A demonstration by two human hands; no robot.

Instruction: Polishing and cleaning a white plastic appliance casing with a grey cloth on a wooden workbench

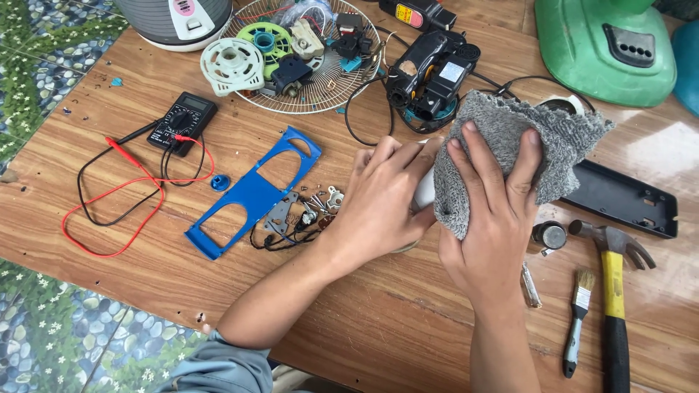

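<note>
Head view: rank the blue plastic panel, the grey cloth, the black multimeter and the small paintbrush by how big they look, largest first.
1. Grey cloth and blue plastic panel: too alike to rank, and the cloth is bunched, partly under the right hand.
2. Small paintbrush: long but thin.
3. Black multimeter: close to the brush, so that order is unsure.

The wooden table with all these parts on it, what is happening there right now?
A person is wiping a small white part over the wooden table. The left hand holds the part, mostly hidden, and the right hand presses a grey cloth against it. Around them lie a blue plastic panel, a black multimeter with red and black leads, a wire fan guard full of parts, a yellow-handled hammer and a small brush.
</note>
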